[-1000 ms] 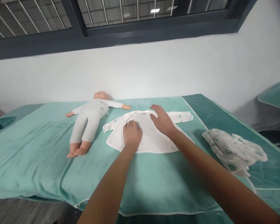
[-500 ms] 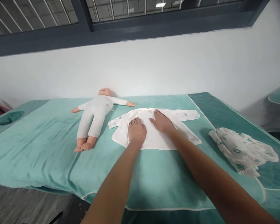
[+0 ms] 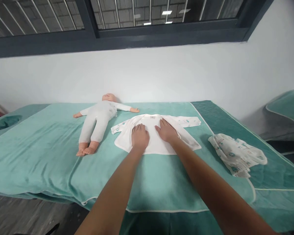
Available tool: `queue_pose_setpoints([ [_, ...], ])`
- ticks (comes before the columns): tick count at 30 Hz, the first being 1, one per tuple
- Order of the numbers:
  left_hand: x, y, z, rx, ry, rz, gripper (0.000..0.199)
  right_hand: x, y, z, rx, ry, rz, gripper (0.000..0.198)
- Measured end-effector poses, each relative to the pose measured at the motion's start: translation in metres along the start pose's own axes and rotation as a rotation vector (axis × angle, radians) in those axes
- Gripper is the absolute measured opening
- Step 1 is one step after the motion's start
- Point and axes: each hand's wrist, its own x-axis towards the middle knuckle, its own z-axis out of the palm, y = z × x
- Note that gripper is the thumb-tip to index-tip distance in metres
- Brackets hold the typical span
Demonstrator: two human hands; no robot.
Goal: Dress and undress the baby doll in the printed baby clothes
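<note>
A small white baby shirt (image 3: 156,147) lies spread open on the bed, its patterned sleeves stretched out to both sides and a label at the collar. Flat on its left half rests my left hand (image 3: 140,137), fingers extended. My right hand (image 3: 167,131) presses on the right half near the collar, fingers also stretched out. Neither hand grips the cloth. To the left a baby doll (image 3: 99,114) in a white suit lies on its back, arms spread and feet towards me, apart from the shirt.
A folded white patterned baby garment (image 3: 236,153) lies at the right on the teal bed cover (image 3: 49,140). Behind the bed rise a white wall (image 3: 137,75) and a dark window frame (image 3: 161,37). Grey floor (image 3: 19,212) shows at the lower left.
The view has shifted slightly, so everything sits a little further left. Both hands remain on the shirt in nearly the same places; the doll and folded garment have not moved.
</note>
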Motion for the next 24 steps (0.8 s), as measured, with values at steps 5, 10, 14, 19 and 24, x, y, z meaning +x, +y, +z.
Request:
queue_pose_setpoints([
  [5,0.000,0.000,0.003,0.025,-0.033,0.013,0.042,-0.015,-0.004,-0.002,-0.039,0.016,0.013,0.072],
  [10,0.008,0.001,0.003,0.026,-0.117,-0.052,0.049,-0.038,-0.008,-0.002,-0.078,0.032,-0.006,0.073],
  [14,0.012,0.003,0.003,0.010,-0.109,-0.105,0.053,-0.052,-0.012,-0.003,-0.102,0.028,-0.004,0.073],
  [19,0.006,0.005,0.001,0.030,-0.064,-0.193,0.058,-0.060,-0.015,-0.004,-0.123,0.037,-0.015,0.072],
  [24,-0.012,-0.001,-0.006,-0.002,-0.124,-0.059,0.058,-0.066,-0.009,0.002,-0.140,0.050,-0.110,0.069],
])
